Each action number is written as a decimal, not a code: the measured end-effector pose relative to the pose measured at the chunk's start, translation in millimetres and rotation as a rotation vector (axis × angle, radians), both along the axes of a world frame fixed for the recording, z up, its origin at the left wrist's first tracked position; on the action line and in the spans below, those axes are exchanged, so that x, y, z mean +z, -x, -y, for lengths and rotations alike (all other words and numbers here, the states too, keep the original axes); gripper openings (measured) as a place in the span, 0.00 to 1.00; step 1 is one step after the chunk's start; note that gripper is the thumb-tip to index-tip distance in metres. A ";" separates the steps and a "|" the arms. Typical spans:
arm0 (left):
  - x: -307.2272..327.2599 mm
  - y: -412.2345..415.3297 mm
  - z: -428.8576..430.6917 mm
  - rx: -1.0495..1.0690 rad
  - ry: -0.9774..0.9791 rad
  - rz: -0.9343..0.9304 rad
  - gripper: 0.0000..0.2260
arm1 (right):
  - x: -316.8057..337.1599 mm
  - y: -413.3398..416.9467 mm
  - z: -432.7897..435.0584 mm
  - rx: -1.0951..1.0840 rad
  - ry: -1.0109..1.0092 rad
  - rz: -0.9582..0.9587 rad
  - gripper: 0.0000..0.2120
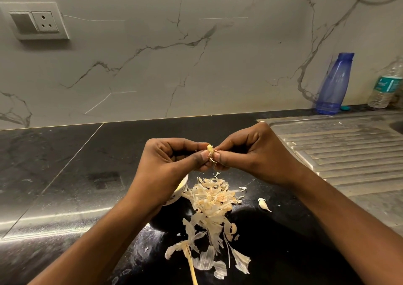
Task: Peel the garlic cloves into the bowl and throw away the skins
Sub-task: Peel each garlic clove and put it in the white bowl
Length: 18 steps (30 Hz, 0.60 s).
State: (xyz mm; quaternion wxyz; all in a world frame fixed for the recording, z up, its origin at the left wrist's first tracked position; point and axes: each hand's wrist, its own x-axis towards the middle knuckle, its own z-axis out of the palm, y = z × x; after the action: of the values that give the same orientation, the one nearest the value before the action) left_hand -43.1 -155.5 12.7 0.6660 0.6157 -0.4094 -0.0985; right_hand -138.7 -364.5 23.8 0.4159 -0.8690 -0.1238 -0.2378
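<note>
A small pale garlic clove (pixel 209 148) sits between both hands above the black counter. My left hand (pixel 174 160) pinches the clove with thumb and fingers. My right hand (pixel 250 153) pinches the thin skin strands hanging from its base. Below them lies a heap of papery garlic skins (pixel 212 199), trailing toward the front edge with a dry stem. One unpeeled clove (pixel 263 204) lies to the right of the heap. The white bowl (pixel 180 192) is mostly hidden under my left wrist; only part of its rim and wall shows.
A steel sink drainboard (pixel 340 151) fills the right side of the counter. A blue bottle (pixel 333 84) and a clear plastic bottle (pixel 386 86) stand against the marble wall behind it. A wall socket (pixel 36 21) is at the upper left.
</note>
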 end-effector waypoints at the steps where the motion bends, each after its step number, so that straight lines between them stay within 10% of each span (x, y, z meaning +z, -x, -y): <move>1: 0.2 -0.3 -0.1 -0.003 -0.001 0.002 0.12 | 0.5 0.1 0.3 0.007 -0.017 -0.009 0.06; 18: -3.0 -0.4 3.9 0.080 0.028 0.188 0.11 | -2.6 -2.9 -3.9 -0.023 -0.239 -0.059 0.06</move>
State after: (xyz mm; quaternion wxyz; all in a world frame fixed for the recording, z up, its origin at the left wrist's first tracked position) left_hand -42.6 -159.4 9.6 0.6366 0.6287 -0.4464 -0.0080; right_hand -135.8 -360.6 21.2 0.5173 -0.8212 -0.0724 -0.2299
